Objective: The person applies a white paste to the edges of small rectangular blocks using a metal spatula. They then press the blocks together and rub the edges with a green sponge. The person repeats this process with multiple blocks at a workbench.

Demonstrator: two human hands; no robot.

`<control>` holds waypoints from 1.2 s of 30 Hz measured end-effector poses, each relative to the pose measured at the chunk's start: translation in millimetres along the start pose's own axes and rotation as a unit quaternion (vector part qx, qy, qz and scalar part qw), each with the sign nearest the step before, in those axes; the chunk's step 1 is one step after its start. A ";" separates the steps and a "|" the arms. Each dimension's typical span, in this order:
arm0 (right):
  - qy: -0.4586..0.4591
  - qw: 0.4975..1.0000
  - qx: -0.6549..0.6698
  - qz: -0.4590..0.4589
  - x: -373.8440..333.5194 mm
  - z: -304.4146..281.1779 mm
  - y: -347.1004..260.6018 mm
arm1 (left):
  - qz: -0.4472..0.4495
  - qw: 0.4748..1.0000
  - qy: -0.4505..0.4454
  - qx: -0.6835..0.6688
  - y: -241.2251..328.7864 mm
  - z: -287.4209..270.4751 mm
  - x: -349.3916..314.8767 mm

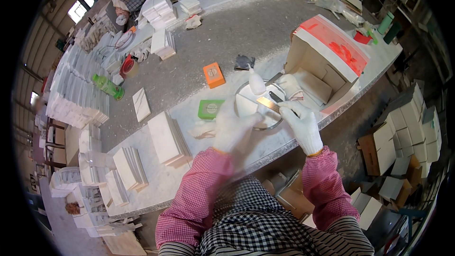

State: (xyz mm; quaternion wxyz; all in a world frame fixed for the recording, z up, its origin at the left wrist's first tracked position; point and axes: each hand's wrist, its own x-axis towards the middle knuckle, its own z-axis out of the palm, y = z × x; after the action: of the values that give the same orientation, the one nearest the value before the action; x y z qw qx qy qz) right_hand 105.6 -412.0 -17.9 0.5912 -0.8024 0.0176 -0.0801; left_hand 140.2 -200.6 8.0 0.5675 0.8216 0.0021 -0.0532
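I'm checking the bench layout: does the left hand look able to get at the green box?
Likely yes: the green box lies close beside the gloved left hand, with no visible obstacle between them, though blur hides whether that hand is empty.

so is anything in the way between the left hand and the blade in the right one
Nothing visible stands between the left hand and the metal blade that the right hand holds. The white nozzle bottle is toward the far side of the bowl, beyond that gap.
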 end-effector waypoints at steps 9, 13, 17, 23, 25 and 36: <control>-0.061 0.971 -0.228 -0.028 10.1 8.6 31.6 | 0.007 0.999 0.015 0.029 -5.0 0.8 1.3; -0.096 0.994 -0.035 0.036 15.6 0.9 48.1 | -0.002 1.000 0.004 0.029 0.6 -0.3 0.4; -0.067 0.990 0.040 0.114 13.1 -6.3 29.1 | -0.004 1.000 0.013 0.015 5.2 0.4 -2.9; -0.023 0.995 0.048 0.080 1.4 -9.4 -13.5 | 0.012 0.999 0.026 0.027 0.6 2.5 -0.8; -0.019 0.997 0.048 0.059 -1.0 -9.2 -16.1 | 0.017 0.999 0.033 0.030 2.0 3.8 -1.1; -0.006 1.000 0.025 0.005 -3.0 -1.8 -7.2 | -0.007 0.998 0.013 0.065 0.0 2.8 2.9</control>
State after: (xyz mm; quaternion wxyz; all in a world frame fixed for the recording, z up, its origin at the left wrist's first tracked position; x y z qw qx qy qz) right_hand 101.8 -411.1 -10.8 0.6112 -0.7880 0.0156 -0.0726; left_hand 142.8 -203.3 6.7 0.5126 0.8573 0.0112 -0.0466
